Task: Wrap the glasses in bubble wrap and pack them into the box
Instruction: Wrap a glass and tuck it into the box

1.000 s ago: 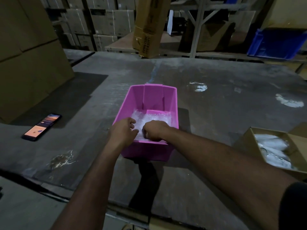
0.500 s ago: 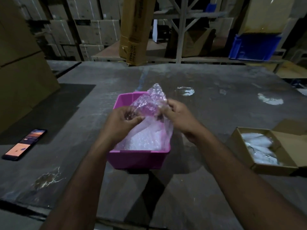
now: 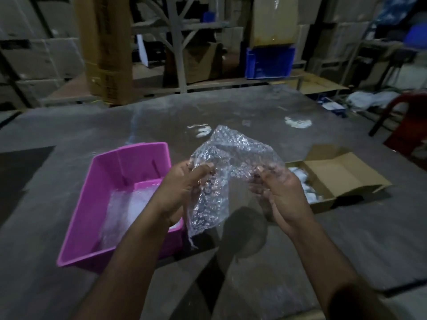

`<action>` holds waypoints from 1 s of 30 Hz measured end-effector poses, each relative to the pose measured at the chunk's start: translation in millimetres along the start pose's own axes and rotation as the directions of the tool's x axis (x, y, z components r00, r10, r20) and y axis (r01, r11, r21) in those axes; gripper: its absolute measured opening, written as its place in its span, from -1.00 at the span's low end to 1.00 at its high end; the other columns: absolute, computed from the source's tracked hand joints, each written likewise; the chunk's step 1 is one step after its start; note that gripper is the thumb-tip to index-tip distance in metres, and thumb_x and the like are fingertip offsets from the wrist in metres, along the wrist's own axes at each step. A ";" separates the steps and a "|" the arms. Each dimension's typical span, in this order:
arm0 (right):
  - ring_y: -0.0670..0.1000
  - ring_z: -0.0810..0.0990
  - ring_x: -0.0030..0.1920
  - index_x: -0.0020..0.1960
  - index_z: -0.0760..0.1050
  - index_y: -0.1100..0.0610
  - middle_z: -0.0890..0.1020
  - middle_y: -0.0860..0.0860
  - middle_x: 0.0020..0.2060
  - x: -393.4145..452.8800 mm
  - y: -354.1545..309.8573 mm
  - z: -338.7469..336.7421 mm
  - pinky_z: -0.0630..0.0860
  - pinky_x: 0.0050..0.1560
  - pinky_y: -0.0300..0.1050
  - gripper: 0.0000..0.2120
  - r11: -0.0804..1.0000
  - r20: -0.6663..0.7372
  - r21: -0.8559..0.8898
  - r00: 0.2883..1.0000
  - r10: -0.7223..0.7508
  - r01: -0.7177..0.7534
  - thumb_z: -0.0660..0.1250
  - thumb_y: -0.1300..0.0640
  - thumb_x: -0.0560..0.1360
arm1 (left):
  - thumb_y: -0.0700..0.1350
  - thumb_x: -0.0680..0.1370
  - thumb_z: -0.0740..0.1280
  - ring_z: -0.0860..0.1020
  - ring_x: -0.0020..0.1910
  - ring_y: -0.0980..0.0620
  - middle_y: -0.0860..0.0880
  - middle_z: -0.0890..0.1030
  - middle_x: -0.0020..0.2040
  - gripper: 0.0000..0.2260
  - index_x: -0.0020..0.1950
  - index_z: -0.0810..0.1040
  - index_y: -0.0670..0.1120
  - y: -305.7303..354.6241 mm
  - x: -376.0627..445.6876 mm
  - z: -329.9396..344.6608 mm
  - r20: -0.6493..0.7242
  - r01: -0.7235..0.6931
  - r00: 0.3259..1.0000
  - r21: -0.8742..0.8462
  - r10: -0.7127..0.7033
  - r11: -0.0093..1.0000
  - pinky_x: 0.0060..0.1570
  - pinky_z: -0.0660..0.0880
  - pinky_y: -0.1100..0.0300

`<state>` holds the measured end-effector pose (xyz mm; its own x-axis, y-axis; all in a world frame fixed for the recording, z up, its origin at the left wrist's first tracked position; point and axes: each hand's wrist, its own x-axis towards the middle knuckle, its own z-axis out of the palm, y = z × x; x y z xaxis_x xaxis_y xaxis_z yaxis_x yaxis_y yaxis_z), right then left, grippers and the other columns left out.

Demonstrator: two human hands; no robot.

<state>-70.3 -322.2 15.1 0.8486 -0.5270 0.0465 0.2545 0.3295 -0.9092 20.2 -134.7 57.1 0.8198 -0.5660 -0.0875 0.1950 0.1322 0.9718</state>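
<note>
A clear sheet of bubble wrap (image 3: 227, 172) hangs in the air between my hands, above the grey table. My left hand (image 3: 182, 188) pinches its left edge and my right hand (image 3: 280, 192) grips its right edge. To the left stands a pink plastic bin (image 3: 92, 204) with more bubble wrap (image 3: 129, 204) lying in its bottom. To the right an open cardboard box (image 3: 346, 174) holds wrapped white bundles (image 3: 305, 183). No bare glass shows in this view.
The grey table (image 3: 323, 239) is worn, with white patches at the back. Behind it stand shelves with cartons, a tall leaning carton (image 3: 106, 49) and a blue crate (image 3: 269, 62). A red chair (image 3: 406, 121) sits at the far right.
Both hands lifted a bubble wrap sheet out of the pink bin and carried it right, spreading it between them. The view turned right, so the phone is out of frame.
</note>
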 end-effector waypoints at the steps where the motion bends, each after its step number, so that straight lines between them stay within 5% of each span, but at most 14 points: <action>1: -0.01 0.65 -0.19 0.03 0.61 0.13 0.70 0.05 -0.17 -1.7 -2.0 -9.5 0.62 -0.19 -0.17 -0.84 1.000 -0.056 0.016 0.998 -0.003 0.004 0.42 0.15 0.46 | -0.22 0.59 0.36 0.59 -0.40 0.17 0.01 0.67 -0.29 -0.94 0.03 0.57 -0.20 -4.5 2.2 3.9 0.018 0.010 1.000 0.000 -0.010 1.000 -0.41 0.51 0.33; 4: -0.12 0.59 -0.28 0.01 0.64 0.12 0.67 -0.01 -0.21 -5.6 -5.3 -35.3 0.56 -0.31 -0.27 -0.87 0.998 -0.165 0.048 0.986 -0.019 0.027 0.44 0.21 0.46 | -0.22 0.53 0.42 0.67 -0.25 0.12 -0.13 0.71 -0.09 -0.80 0.11 0.54 -0.24 -16.6 7.9 15.8 0.064 0.019 0.998 0.048 -0.022 0.999 -0.33 0.55 0.31; 9: -0.16 0.62 -0.25 0.14 0.55 0.13 0.71 -0.05 -0.20 -8.7 -10.3 -64.9 0.57 -0.22 -0.33 -0.62 0.995 -0.226 0.103 0.974 0.025 -0.002 0.46 0.21 0.34 | -0.11 0.41 0.47 0.68 0.03 -0.12 -0.21 0.67 0.20 -0.43 0.38 0.40 -0.16 -32.9 26.2 40.0 0.097 0.050 0.994 -0.036 -0.046 0.998 -0.08 0.68 0.09; 12: -0.11 0.67 -0.13 0.20 0.54 0.18 0.73 -0.01 -0.15 -8.6 -13.7 -79.6 0.60 -0.09 -0.28 -0.56 0.994 -0.266 0.114 0.964 0.031 -0.001 0.48 0.21 0.34 | -0.21 0.44 0.48 0.68 -0.11 -0.02 -0.17 0.66 0.15 -0.45 0.38 0.37 -0.09 -44.5 37.8 54.2 0.078 0.018 0.997 0.032 -0.021 0.999 -0.06 0.67 0.05; 18: -0.10 0.61 -0.33 0.11 0.38 0.13 0.67 0.06 -0.20 -6.0 -12.2 -105.9 0.53 -0.36 -0.30 -0.66 0.996 -0.384 0.086 0.923 0.006 0.030 0.45 0.35 0.45 | -0.32 0.54 0.42 0.63 -0.32 0.13 -0.14 0.59 -0.10 -0.66 0.10 0.30 -0.09 -71.4 53.5 66.9 -0.034 -0.042 0.998 0.101 0.046 0.994 -0.28 0.61 0.18; 22: -0.10 0.57 -0.36 0.03 0.32 0.14 0.60 0.19 -0.14 -10.1 -3.3 -115.4 0.45 -0.44 -0.34 -0.65 0.973 -0.496 -0.213 0.868 -0.027 -0.091 0.51 0.19 0.48 | -0.31 0.61 0.32 0.64 -0.31 0.07 -0.08 0.63 -0.24 -0.76 0.09 0.31 -0.06 -88.1 54.4 58.6 -0.031 -0.061 0.997 0.237 0.070 0.970 -0.28 0.63 0.17; 26: -0.05 0.55 -0.28 -0.14 0.36 0.07 0.55 0.22 -0.25 -15.5 6.0 -124.8 0.48 -0.28 -0.20 -0.76 0.938 -0.356 -0.328 0.934 -0.010 -0.114 0.43 0.16 0.55 | -0.25 0.60 0.31 0.61 -0.21 0.04 -0.04 0.63 -0.18 -0.85 0.14 0.46 -0.08 -98.9 52.0 47.6 0.078 -0.041 0.997 0.285 0.020 0.958 -0.14 0.62 -0.03; 30: -0.06 0.63 -0.21 0.09 0.57 0.11 0.68 0.15 -0.17 -7.8 -3.4 -132.7 0.53 -0.25 -0.27 -0.87 0.940 -0.216 -0.337 0.976 -0.032 -0.044 0.37 0.28 0.57 | -0.36 0.61 0.29 0.59 -0.22 0.12 -0.03 0.67 -0.08 -0.77 0.15 0.64 -0.11 -95.8 55.0 58.6 0.152 -0.068 0.988 0.369 0.012 0.927 -0.15 0.63 0.10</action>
<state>-139.3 -423.2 -37.1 0.7198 -0.6940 -0.0147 0.0460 0.0688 -0.9966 15.0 -226.1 -28.0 0.7304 -0.6817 -0.0413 -0.0740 -0.1391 0.9875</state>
